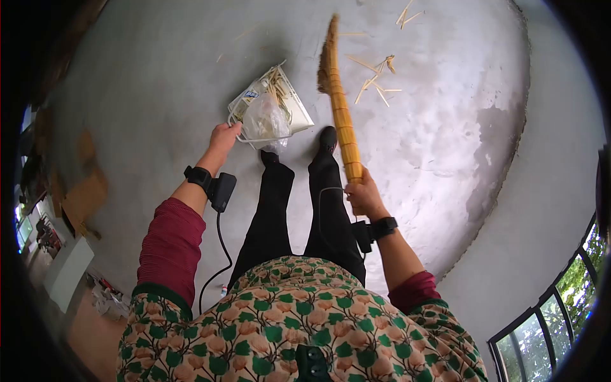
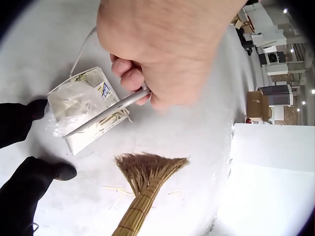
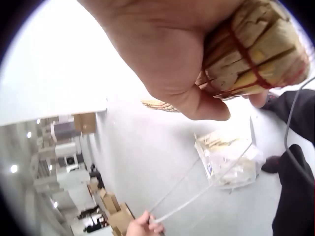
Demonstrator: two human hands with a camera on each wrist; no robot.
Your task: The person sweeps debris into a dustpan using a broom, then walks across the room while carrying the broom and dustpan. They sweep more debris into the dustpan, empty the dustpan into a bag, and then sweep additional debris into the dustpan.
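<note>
— While we stand on the grey concrete floor (image 1: pixel 159 83), what do our hands have hold of?

— Our left hand (image 1: pixel 224 137) has its fingers (image 2: pixel 129 73) curled round the thin metal handle (image 2: pixel 114 109) of the dustpan (image 1: pixel 270 108). Our right hand (image 1: pixel 364 197) is clamped in a fist on the near end of the broom (image 1: pixel 340 108), where red cord binds the cane stalks together; the right wrist view shows that grip plainly.

— Where does the dustpan sit?

— It rests on the floor just beyond our left shoe (image 1: pixel 270 156), to the left of the broom. Inside it we see pale sticks and a crumpled clear plastic bag (image 1: pixel 266 121), with a small blue-printed label near the far corner.

— And the broom?

— It slants from our right hand away to the far side, its bristle head (image 2: pixel 147 169) touching the floor beside the dustpan's right edge. Our right shoe (image 1: pixel 328 137) stands just left of its shaft.

— What else lies about?

— Loose wooden slivers (image 1: pixel 377 79) are scattered to the right of the bristles, with a few more (image 1: pixel 407 13) farther off. A window (image 1: pixel 554 318) shows at the near right, and cardboard (image 1: pixel 86 194) lies at the left. A black cable (image 1: pixel 219 254) hangs from the camera on our left wrist.
</note>
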